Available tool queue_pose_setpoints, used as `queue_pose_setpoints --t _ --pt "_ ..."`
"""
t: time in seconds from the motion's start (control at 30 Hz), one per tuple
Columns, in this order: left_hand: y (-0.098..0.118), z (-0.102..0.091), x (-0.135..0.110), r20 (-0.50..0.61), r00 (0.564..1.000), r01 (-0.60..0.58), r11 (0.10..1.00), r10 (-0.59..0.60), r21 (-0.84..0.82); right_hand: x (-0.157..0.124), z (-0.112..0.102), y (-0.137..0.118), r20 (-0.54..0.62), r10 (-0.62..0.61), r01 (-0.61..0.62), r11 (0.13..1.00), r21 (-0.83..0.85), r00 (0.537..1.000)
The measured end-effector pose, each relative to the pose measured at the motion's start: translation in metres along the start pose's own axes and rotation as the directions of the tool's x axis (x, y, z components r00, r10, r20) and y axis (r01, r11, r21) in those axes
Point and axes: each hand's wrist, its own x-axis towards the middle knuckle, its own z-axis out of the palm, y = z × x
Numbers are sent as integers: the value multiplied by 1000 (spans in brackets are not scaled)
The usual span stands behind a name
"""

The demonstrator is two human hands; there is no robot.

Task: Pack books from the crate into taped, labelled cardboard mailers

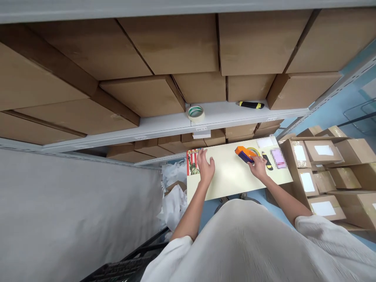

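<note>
A pale cream tabletop [226, 172] lies in front of me. My right hand [259, 167] is closed on an orange and dark blue tape dispenser [245, 153], which is tilted over the table. Right behind it shows part of a yellow-rimmed roll [254, 151]. At the table's left end lies a book [193, 163] with red and white stripes and a Statue of Liberty picture. My left hand [206, 166] is at the book's right edge, fingers apart and holding nothing; whether it touches the cover I cannot tell. A black and yellow box cutter [267, 161] lies just right of my right hand.
A pink, blurred item [278, 158] lies at the table's right end. On the shelf [164, 127] above stand cardboard boxes [173, 43], a masking tape roll [195, 112] and another box cutter [250, 105]. Labelled cartons [323, 150] are stacked at right; white crumpled material [174, 201] is at left.
</note>
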Motion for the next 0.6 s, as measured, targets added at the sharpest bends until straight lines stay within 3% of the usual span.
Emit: queue_pose_setpoints --t 0.13,0.23,0.37,0.6 --pt "-24 32 -67 247 968 50 998 -43 -26 -10 26 25 65 137 -135 990 -44 988" --pt "-28 47 -99 390 920 60 998 -44 -27 -12 43 41 94 223 -218 974 -67 970" --pt "-24 58 -120 491 871 43 999 -24 -27 -10 58 59 95 292 -285 955 -76 952" --pt "-19 63 -131 511 859 54 999 -41 -10 -2 62 80 115 319 -305 944 -126 941"
